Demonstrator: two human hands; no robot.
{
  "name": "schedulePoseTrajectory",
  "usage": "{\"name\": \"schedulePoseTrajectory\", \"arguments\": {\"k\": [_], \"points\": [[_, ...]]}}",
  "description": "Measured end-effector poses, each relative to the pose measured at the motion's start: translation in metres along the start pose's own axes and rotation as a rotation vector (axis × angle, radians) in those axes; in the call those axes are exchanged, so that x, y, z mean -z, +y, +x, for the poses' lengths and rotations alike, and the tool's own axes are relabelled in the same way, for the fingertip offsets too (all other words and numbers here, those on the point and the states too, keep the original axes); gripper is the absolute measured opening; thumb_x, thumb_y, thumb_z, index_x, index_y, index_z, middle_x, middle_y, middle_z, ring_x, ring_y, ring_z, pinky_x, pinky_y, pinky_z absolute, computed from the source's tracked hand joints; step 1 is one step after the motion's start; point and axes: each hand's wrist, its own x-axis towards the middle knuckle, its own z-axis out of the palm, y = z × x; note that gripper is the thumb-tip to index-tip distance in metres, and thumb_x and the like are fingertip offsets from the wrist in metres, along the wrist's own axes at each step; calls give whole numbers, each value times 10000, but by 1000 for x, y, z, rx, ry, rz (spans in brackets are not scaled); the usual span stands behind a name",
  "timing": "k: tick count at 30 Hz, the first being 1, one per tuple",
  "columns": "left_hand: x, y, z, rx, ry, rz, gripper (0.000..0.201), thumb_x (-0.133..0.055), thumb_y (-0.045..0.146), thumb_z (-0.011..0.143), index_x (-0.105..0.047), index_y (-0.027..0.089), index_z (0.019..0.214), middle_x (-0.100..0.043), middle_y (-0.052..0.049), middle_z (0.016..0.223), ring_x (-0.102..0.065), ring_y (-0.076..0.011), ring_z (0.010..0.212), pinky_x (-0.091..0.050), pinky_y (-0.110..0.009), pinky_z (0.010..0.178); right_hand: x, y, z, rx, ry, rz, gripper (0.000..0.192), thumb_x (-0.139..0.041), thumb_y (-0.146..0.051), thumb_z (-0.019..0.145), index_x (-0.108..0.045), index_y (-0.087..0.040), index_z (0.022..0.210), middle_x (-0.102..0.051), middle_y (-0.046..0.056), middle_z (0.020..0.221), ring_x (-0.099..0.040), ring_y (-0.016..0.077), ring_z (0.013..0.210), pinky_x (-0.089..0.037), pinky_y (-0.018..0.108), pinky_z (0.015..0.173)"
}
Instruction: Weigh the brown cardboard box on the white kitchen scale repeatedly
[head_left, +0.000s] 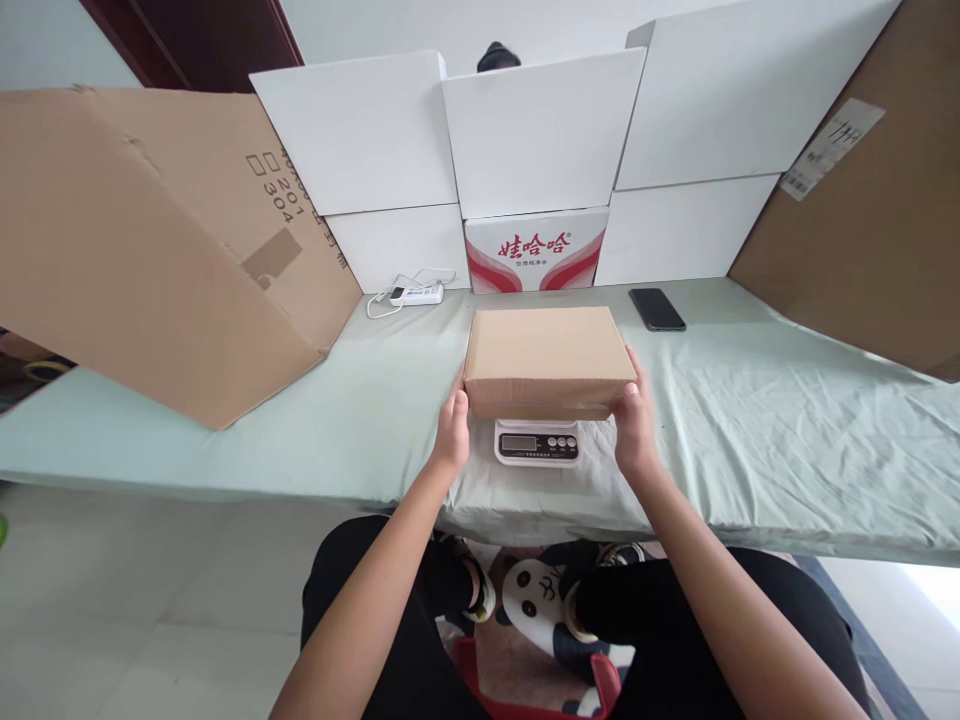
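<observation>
A closed brown cardboard box [546,345] is held level between my two hands, over a small white digital kitchen scale [537,446]. My left hand [454,425] presses against the box's left side, thumb toward the front corner. On the opposite side my right hand [634,425] grips the right front corner. The front of the scale, with its grey display and round buttons, shows below the box; its top is hidden. Whether the box rests on the scale's platform I cannot tell.
A black phone [657,309] lies behind and right of the box. At the back left is a white power strip [417,294] with a cable. White boxes [544,135] form a wall behind, flanked by large cardboard panels [157,250]. Pale green cloth [375,430] covers the table.
</observation>
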Motion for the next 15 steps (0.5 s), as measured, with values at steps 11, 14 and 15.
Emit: {"name": "schedulePoseTrajectory", "arguments": {"k": [11, 14, 15], "points": [[-15, 17, 77, -90, -23, -21, 897, -411, 915, 1033, -632, 291, 1639, -625, -74, 1757, -422, -347, 1756, -349, -495, 1454, -17, -23, 74, 29, 82, 2, 868, -505, -783, 1042, -265, -443, 1804, -347, 11, 1907, -313, 344, 1790, -263, 649, 1483], [-15, 3, 104, -58, -6, -11, 932, -426, 936, 1011, -589, 299, 1671, -566, -65, 1806, -418, -348, 1759, -344, -502, 1455, -25, -3, 100, 65, 82, -41, 792, -505, -751, 1041, -364, -417, 1746, -413, 38, 1856, -358, 347, 1747, -268, 670, 1467], [-15, -3, 110, -39, -4, -5, 953, -426, 946, 1002, -571, 297, 1684, -549, -67, 1818, -411, -347, 1762, -336, -506, 1457, -29, 4, 105, 61, 86, -42, 764, -507, -740, 1037, -400, -410, 1717, -444, 46, 1829, -389, 351, 1721, -280, 680, 1457]]}}
